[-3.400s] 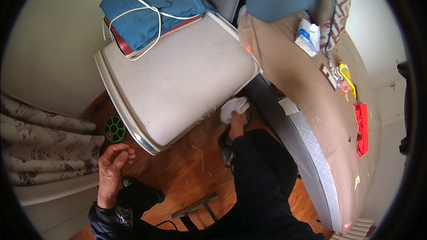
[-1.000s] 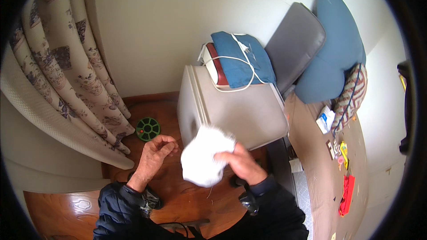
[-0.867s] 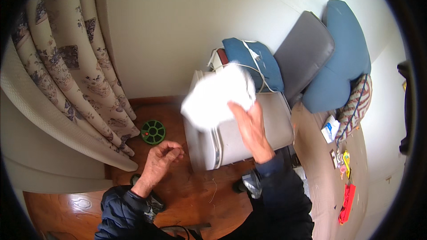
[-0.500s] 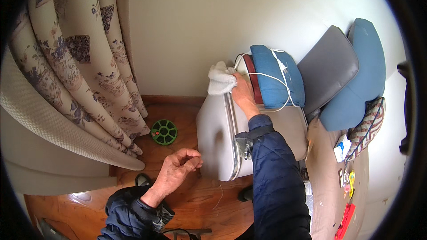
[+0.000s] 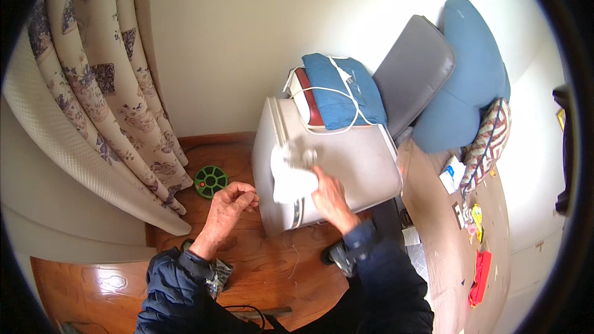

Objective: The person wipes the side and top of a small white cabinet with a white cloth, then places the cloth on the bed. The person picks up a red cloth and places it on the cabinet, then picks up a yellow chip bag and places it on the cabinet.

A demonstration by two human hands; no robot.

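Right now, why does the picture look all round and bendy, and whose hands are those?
The picture comes from a small camera worn on a person's head, looking down. Its wide lens bends straight edges, so everything looks round. The two hands belong to that person. The right hand holds a white cloth against the side of a pale grey box-shaped appliance. The left hand is loosely curled over the wooden floor and seems to hold nothing. On top of the appliance lies a folded blue pad with a white cord. A round green thing sits on the floor by the flowered curtain.
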